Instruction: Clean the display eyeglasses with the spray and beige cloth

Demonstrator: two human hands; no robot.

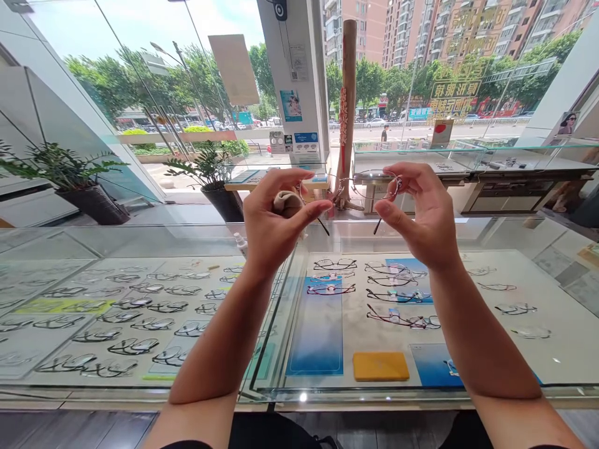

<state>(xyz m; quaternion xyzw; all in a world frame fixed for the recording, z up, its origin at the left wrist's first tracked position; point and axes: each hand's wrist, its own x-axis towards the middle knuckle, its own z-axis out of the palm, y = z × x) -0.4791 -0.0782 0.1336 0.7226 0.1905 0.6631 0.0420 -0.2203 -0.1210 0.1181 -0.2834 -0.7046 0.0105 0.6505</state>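
Observation:
A pair of thin-rimmed eyeglasses is held up in front of me, above the glass counter. My left hand grips one side of the frame between thumb and fingers. A beige cloth is also bunched inside that hand. The other side of the frame sits between the thumb and fingers of my right hand. Dark temple tips point down towards the counter, one near each thumb. The clear lenses are hard to tell from the background behind them.
Below my arms is a glass display counter holding several rows of eyeglasses. A yellow block lies inside it. A spray bottle stands left of my left wrist. Beyond are a wooden post, potted plants and another display case.

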